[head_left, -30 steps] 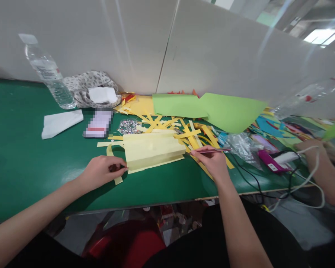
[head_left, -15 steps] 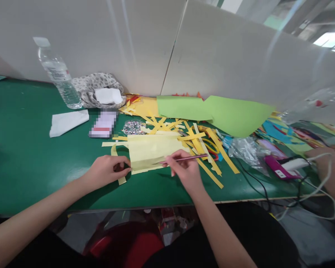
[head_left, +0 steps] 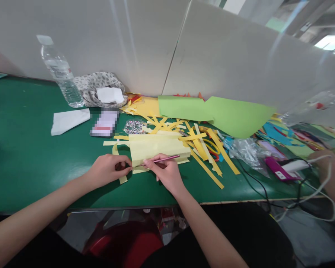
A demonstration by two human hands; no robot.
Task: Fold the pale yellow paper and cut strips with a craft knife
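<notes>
A pale yellow paper sheet (head_left: 159, 145) lies on the green table, its lower edge partly folded up. My left hand (head_left: 113, 168) pinches the lower left corner of this sheet between thumb and forefinger. In my right hand (head_left: 164, 169) is a thin pink pen-like tool (head_left: 169, 158), gripped near its middle, its tip pointing left close to my left fingertips. The right fingers rest over the sheet's lower part. A curled yellow strip (head_left: 123, 178) runs beside and under my left hand. Several yellow strips (head_left: 212, 175) are scattered right of the sheet.
Behind lie green paper (head_left: 234, 115), a phone (head_left: 104, 123), a sequin bag (head_left: 134, 127), white tissue (head_left: 69, 121) and a water bottle (head_left: 61, 76). Yellow-handled scissors (head_left: 212, 146), a plastic bag (head_left: 248, 150) and a magenta power bank (head_left: 280, 171) with cables are rightward. Another person's hand (head_left: 326, 167) is far right.
My right hand and the pink tool have moved left along the sheet, towards my left hand. The sheet's right end now shows a free lower edge. My left hand keeps its hold.
</notes>
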